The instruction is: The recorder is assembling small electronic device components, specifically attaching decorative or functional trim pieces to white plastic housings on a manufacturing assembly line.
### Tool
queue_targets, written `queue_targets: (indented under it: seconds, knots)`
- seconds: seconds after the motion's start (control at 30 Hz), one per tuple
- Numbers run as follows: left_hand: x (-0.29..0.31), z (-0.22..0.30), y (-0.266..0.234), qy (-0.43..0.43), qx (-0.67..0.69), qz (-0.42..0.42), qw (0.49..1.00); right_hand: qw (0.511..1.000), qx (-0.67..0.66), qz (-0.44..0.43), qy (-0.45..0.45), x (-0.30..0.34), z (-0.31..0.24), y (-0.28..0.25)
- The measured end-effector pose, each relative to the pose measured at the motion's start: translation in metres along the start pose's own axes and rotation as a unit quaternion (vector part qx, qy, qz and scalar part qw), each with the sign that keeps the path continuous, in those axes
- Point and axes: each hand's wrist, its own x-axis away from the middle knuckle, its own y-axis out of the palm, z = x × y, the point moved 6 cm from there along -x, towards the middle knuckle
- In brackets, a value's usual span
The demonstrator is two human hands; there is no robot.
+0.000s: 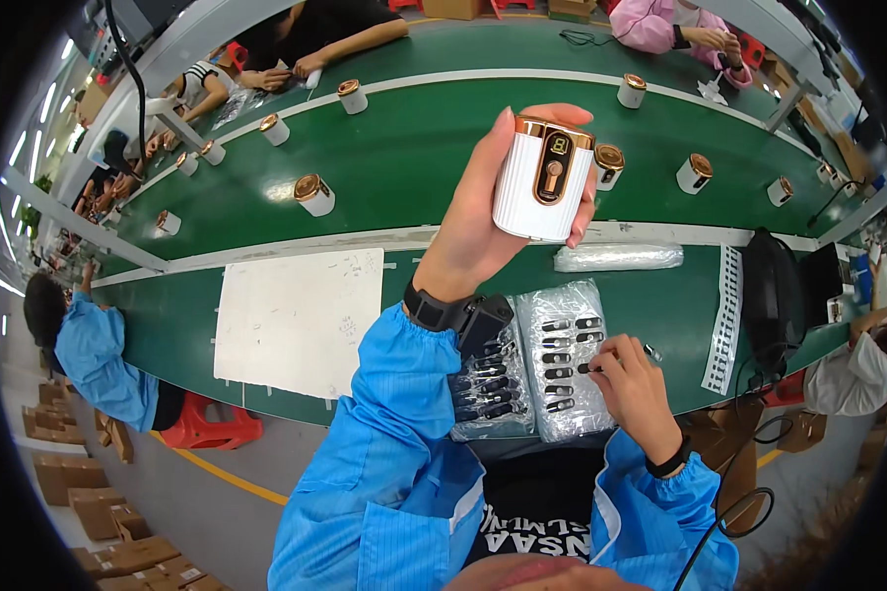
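Observation:
My left hand (463, 231) is raised over the belt, fingers wrapped round a white ribbed cylindrical device (527, 202) with gold trim. A dark oval panel on its front carries a small lit display and a gold button. Lower down, my right hand (633, 379) pinches a small black oblong part (587, 368) at the right side of a clear plastic-wrapped pack (565, 295). Several similar dark parts (556, 358) lie in rows on that pack. Beside it, on the left, more dark parts (483, 385) sit in clear wrapping.
A green conveyor belt (414, 138) carries several more white-and-gold devices (313, 195). On my bench lie a white sheet (301, 320), a rolled clear plastic bundle (618, 258), a long label strip (724, 320) and a black bag (774, 295). Co-workers sit across the belt and at left.

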Motion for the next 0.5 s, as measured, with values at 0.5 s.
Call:
queue_targets:
  seconds: [0.5]
  knots:
    - [0.0058,0.0084,0.0094,0.011,-0.059,0.047,0.997,1.0,-0.002,-0.023,0.011,-0.0047,-0.0025,-0.0001]
